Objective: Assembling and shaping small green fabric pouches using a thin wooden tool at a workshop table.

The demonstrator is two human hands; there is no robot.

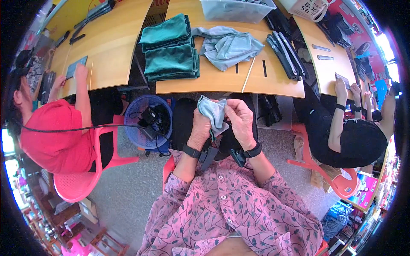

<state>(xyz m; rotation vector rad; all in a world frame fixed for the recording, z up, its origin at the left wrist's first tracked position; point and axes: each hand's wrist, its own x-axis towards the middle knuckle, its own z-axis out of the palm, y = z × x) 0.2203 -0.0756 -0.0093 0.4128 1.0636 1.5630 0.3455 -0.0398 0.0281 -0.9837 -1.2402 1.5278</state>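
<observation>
My left hand [200,128] and my right hand [240,121] are held close together over my lap, both gripping a small grey-blue cloth [212,112] bunched between the fingers. A dark slim object hangs below my wrists [209,154]. On the wooden table [273,83] in front of me lie a crumpled grey-blue cloth [228,46] and a stack of folded dark green cloths [171,48].
A clear plastic bin [235,9] stands at the table's far edge, and several black flat items [285,51] lie to the right. A blue basket [149,121] with cables stands on the floor at left. One person sits on each side on pink chairs, working at neighbouring tables.
</observation>
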